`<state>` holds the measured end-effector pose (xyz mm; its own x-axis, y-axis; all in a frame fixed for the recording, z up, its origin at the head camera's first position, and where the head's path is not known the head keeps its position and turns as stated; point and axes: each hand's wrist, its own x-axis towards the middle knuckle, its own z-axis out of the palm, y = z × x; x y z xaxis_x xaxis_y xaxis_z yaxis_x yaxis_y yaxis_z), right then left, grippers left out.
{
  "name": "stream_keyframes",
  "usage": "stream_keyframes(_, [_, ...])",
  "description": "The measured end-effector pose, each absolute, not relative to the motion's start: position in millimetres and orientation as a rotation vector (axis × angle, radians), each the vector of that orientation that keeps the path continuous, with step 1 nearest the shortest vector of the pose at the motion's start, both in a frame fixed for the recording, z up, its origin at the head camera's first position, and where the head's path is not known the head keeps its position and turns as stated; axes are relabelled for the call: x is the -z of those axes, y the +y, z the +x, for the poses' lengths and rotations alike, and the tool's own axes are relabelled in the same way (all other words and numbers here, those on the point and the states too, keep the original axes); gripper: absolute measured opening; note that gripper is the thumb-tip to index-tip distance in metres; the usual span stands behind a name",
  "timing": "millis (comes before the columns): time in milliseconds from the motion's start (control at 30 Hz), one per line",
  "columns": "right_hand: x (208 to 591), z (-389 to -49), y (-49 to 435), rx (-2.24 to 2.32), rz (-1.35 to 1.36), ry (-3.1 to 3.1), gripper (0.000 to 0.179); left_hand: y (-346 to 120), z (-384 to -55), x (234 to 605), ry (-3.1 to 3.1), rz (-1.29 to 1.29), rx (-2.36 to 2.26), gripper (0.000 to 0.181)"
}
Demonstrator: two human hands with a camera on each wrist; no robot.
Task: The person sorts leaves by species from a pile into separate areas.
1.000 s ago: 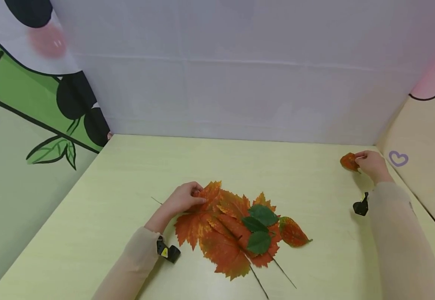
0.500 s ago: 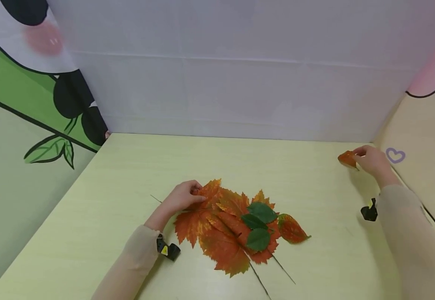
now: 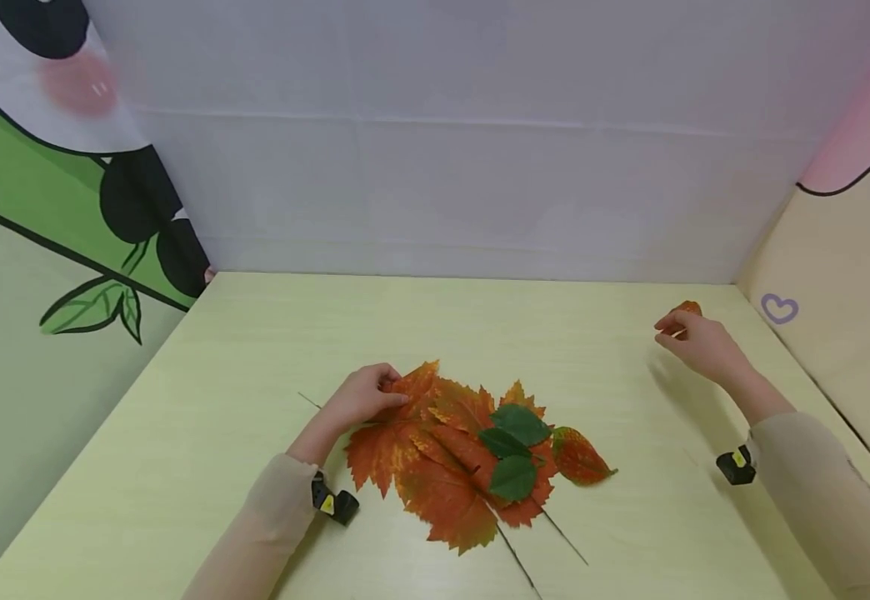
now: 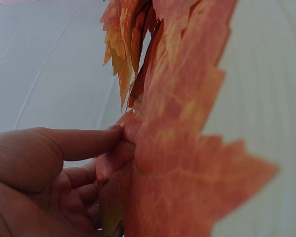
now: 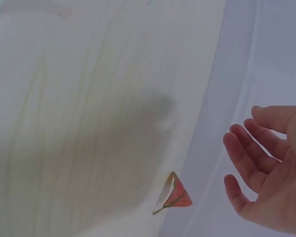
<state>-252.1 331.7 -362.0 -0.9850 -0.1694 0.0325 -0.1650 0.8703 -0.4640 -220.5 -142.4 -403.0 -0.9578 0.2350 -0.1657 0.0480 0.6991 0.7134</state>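
Note:
My left hand [image 3: 358, 398] pinches an orange-red maple leaf [image 4: 172, 148] between thumb and fingers, at the left edge of a leaf pile on the table. Three green leaves [image 3: 516, 477] lie over the right part of this pile. A small red-orange leaf [image 3: 582, 458] with a greenish edge sits beside it. My right hand [image 3: 705, 348] hovers at the back right with loosely bent fingers and nothing in them. Another small reddish leaf [image 5: 176, 195], folded and upright, rests on the table below and is partly hidden by that hand in the head view.
Thin dark stems [image 3: 519, 558] stick out of the pile toward the front. Behind the pale table [image 3: 330, 317] rises a light grey cloth wall [image 3: 435, 183]. A beige side panel [image 3: 847, 292] with a purple heart borders the right edge.
My right hand has let go of the small reddish leaf at the back right and moved left and slightly nearer. The left hand stays on the maple leaf.

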Motion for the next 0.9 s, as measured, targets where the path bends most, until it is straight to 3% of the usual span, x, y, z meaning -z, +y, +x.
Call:
stream_keyframes(467, [362.4, -199.2, 275.5, 0.828, -0.462, 2.966, 0.029, -142.5, -218.7, 404.5, 2.640, 0.247, -1.143, 0.023])
stream_keyframes(900, [363.0, -158.5, 244.3, 0.847, -0.583, 2.754, 0.048, -143.6, -219.5, 404.8, 2.645, 0.234, -1.145, 0.025])
